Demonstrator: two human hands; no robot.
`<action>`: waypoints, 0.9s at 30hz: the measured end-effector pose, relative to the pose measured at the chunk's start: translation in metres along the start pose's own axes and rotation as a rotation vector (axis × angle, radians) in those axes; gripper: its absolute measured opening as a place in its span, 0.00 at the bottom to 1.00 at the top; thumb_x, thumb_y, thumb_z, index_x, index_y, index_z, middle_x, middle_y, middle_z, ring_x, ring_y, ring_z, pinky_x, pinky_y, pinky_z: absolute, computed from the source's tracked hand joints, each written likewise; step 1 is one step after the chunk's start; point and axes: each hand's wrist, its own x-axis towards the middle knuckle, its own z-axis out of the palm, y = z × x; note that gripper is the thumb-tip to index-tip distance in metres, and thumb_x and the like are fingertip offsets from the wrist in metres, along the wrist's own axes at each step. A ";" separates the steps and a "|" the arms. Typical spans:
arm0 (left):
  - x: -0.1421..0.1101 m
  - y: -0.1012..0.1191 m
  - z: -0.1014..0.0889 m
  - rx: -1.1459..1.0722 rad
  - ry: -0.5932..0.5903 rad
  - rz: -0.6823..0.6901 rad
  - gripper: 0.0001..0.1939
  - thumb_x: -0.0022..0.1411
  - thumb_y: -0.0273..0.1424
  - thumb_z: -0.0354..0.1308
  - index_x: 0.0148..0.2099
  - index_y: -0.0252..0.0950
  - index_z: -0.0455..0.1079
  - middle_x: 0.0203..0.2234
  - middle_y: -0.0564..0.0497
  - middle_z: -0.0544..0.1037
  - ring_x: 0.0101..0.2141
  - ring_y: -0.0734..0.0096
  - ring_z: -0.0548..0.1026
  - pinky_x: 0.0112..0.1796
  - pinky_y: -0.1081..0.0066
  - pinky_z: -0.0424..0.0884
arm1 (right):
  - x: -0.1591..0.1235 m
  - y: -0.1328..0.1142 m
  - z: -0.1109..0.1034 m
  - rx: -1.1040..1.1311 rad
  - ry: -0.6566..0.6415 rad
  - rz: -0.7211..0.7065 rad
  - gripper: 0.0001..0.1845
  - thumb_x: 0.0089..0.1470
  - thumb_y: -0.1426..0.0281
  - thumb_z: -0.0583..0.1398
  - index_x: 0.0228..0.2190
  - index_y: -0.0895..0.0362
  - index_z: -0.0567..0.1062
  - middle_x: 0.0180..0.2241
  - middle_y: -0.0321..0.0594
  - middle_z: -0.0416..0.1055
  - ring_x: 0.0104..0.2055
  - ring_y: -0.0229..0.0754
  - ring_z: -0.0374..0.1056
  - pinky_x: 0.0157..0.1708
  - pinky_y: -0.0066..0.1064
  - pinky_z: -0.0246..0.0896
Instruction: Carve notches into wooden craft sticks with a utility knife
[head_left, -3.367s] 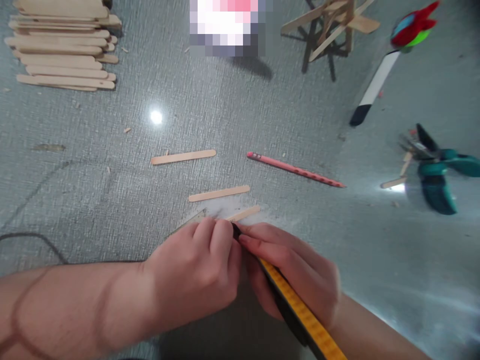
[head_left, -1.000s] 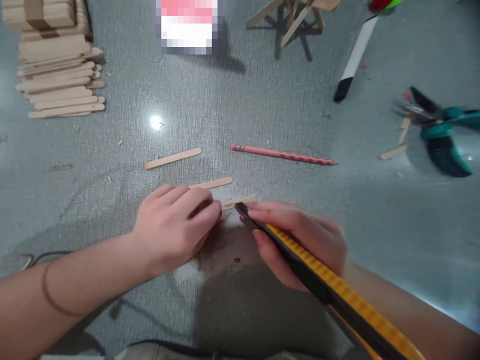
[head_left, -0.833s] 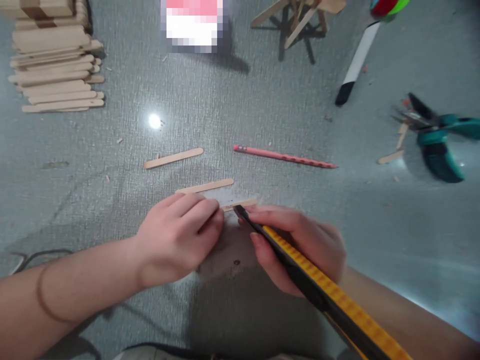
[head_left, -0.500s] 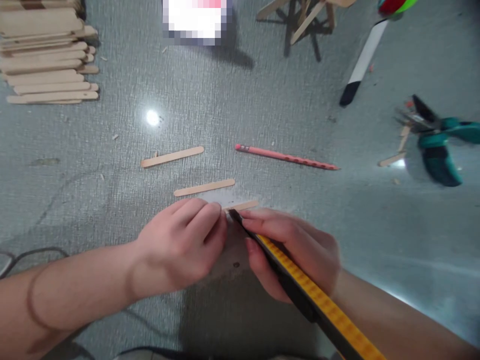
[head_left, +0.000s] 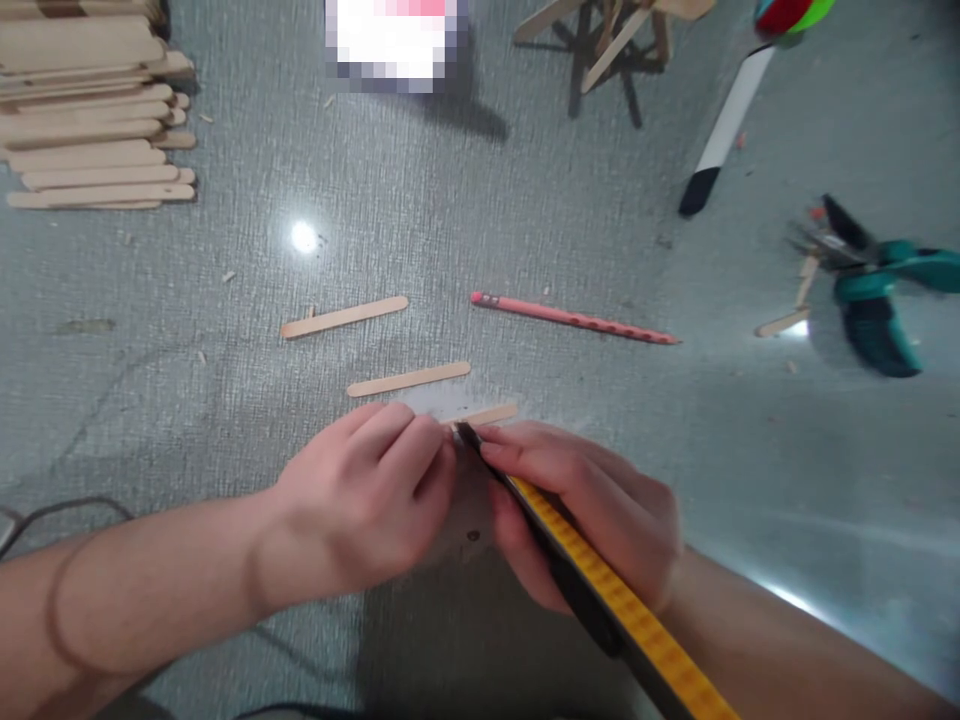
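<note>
- The right hand (head_left: pixel 592 510) is nearest the right side, closed round a yellow and black knife (head_left: pixel 622 600). The fingers reach down to its dark front end.
- The left hand (head_left: pixel 367 490) is curled in, almost like a fist. It has hold of the left end of a thin wooden stick (head_left: pixel 493 413). I can't see its fingertips.
- That stick lies just past the two hands, its right end poking out. The knife's tip is right at it, close to the left fingers. I can't tell if the blade bites into the wood.
- To me this looks like the cutting or scraping step. That move calls for a firm hold on the stick, a slow push, and fingers well out of the blade's way.
- Just past the hands lies a second stick (head_left: pixel 409 380), flat on the grey table (head_left: pixel 247 430).
- A bit farther is a third stick (head_left: pixel 345 317), with a pink pencil (head_left: pixel 577 319) to its right.
- Way over to the right are green-handled pliers (head_left: pixel 874 320), with small wood bits (head_left: pixel 781 323) beside them.
- Farthest off I see a big pile of sticks (head_left: pixel 97 125) on the left and a wooden frame (head_left: pixel 619 48) toward the right.
</note>
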 end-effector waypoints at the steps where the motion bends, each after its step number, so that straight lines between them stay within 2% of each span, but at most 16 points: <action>1: 0.000 0.000 0.000 0.005 0.010 0.003 0.07 0.63 0.19 0.57 0.34 0.26 0.76 0.28 0.43 0.78 0.26 0.63 0.72 0.25 0.63 0.73 | 0.000 -0.002 0.001 -0.010 -0.001 0.000 0.18 0.53 0.80 0.59 0.46 0.58 0.74 0.42 0.46 0.79 0.44 0.43 0.77 0.45 0.32 0.77; 7: 0.003 0.003 -0.001 -0.038 0.005 -0.057 0.12 0.64 0.19 0.53 0.30 0.28 0.74 0.24 0.46 0.75 0.24 0.66 0.70 0.24 0.64 0.71 | 0.007 -0.017 0.006 -0.057 -0.022 0.046 0.13 0.56 0.78 0.58 0.44 0.60 0.74 0.41 0.45 0.79 0.44 0.41 0.76 0.46 0.30 0.76; 10: 0.002 0.005 0.001 -0.007 0.014 -0.053 0.11 0.64 0.19 0.54 0.30 0.28 0.74 0.23 0.46 0.75 0.24 0.64 0.71 0.24 0.64 0.72 | 0.006 -0.020 0.007 -0.054 -0.016 0.087 0.13 0.56 0.79 0.57 0.44 0.60 0.74 0.40 0.44 0.80 0.43 0.41 0.77 0.46 0.29 0.76; 20: 0.002 0.008 0.003 0.083 0.026 -0.062 0.09 0.64 0.21 0.55 0.34 0.28 0.76 0.23 0.47 0.76 0.23 0.64 0.73 0.21 0.65 0.70 | 0.001 -0.019 0.006 -0.051 -0.005 0.085 0.14 0.57 0.78 0.56 0.45 0.61 0.74 0.41 0.46 0.79 0.42 0.42 0.77 0.45 0.30 0.77; 27: -0.002 0.005 0.002 0.035 0.019 -0.083 0.08 0.64 0.20 0.56 0.34 0.28 0.76 0.25 0.48 0.77 0.24 0.68 0.71 0.24 0.66 0.70 | -0.003 -0.009 0.001 -0.005 0.025 0.074 0.17 0.54 0.80 0.58 0.45 0.59 0.74 0.40 0.44 0.80 0.40 0.43 0.78 0.41 0.31 0.79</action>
